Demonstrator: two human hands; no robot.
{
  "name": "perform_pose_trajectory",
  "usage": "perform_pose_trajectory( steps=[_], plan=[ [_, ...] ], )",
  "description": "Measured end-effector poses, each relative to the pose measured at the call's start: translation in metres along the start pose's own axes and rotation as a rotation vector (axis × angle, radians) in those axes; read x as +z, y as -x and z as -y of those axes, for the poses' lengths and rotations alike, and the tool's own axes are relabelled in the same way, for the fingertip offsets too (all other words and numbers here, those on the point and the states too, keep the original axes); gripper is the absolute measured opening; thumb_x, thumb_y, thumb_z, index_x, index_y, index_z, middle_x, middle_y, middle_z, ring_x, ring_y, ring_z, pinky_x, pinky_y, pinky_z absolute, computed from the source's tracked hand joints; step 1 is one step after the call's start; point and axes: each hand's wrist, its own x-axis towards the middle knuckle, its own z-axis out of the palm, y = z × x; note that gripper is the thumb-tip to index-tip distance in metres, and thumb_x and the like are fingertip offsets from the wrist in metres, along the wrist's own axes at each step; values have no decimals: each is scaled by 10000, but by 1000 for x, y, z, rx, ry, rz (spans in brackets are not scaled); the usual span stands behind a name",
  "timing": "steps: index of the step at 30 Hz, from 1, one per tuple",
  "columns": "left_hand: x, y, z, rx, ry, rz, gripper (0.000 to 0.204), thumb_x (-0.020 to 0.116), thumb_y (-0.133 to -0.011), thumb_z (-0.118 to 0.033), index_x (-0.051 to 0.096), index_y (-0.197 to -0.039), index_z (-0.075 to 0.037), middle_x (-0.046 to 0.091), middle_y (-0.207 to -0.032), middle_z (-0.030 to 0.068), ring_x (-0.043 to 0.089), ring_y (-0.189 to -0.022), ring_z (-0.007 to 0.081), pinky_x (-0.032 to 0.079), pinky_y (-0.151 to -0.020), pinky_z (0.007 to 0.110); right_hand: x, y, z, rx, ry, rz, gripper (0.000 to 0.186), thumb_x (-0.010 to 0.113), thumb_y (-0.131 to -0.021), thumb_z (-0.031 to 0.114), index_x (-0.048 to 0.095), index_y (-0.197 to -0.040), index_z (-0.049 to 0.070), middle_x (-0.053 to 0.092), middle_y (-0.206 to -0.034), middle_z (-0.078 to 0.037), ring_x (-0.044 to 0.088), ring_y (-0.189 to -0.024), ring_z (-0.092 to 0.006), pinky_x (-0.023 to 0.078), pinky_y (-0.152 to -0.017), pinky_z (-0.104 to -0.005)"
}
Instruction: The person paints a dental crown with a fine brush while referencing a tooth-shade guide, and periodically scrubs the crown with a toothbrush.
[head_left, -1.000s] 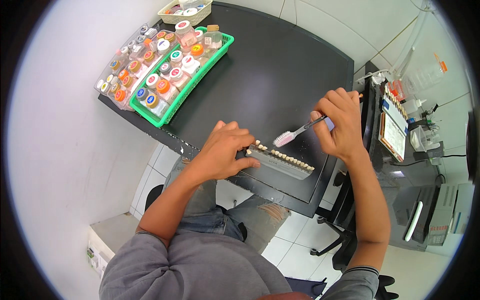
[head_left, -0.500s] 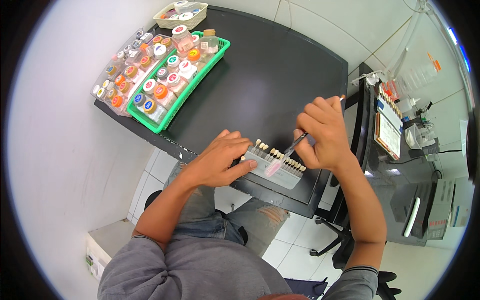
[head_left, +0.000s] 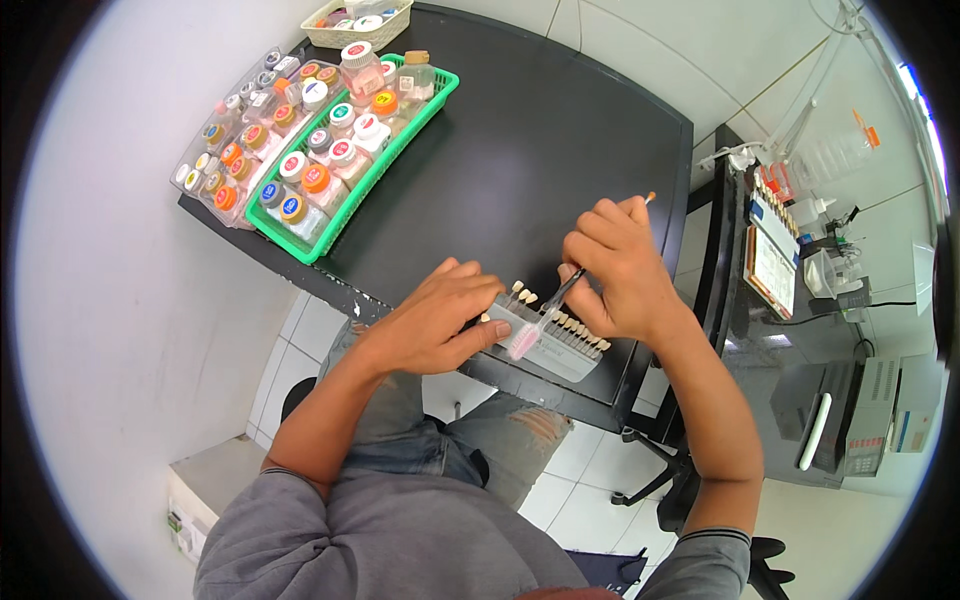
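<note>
My left hand [head_left: 445, 315] grips the left end of a dental shade guide [head_left: 553, 357], thumb on its grey front. Tooth-coloured tabs stand in a row along the guide's far edge. In my closed right hand [head_left: 622, 268] is a toothbrush [head_left: 524, 341] with pink bristles. Its head lies over the guide's left-middle part, and whether the bristles touch it I cannot tell. The dark handle passes through my fist, with a brownish-orange end showing above the fingers. The guide is close to the front edge of the black table [head_left: 520, 140].
A green basket [head_left: 345, 213] of lidded jars stands at the table's left. Beside it is a clear container [head_left: 185, 165] with more jars, and a cream basket [head_left: 375, 37] sits behind. On the right, another dark desk holds a clipboard [head_left: 772, 265] and a white pen-like object [head_left: 816, 431].
My right hand has moved left with the toothbrush, and the brush head has slid left and slightly nearer along the guide. My left hand keeps its hold.
</note>
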Motion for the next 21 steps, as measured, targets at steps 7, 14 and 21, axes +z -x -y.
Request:
perform_pose_trajectory(
  steps=[7,14,21],
  plan=[
    [-2,0,-1,-22,-4,28,276,688,-1068,-285,671,-1016,-15,613,-927,104,523,-904,299,399,-889,443,-2,0,-5,-23,59,-19,174,756,-784,150,598,-818,87,480,-821,-63,498,-824,-282,355,-812,-445],
    [0,1,0,-22,30,-1,285,690,-1067,-293,678,-1013,-14,617,-911,103,520,-894,291,401,-888,438,-29,-2,-13,-59,390,-153,210,778,-744,185,607,-831,98,504,-847,-59,519,-823,-279,369,-803,-451],
    [1,0,0,-51,15,-4,307,689,-1064,-292,624,-921,-29,566,-847,96,498,-864,288,393,-862,439,-24,-1,-1,-95,394,-141,212,793,-738,201,627,-830,108,525,-860,-50,561,-833,-272,373,-824,-451]
  ],
)
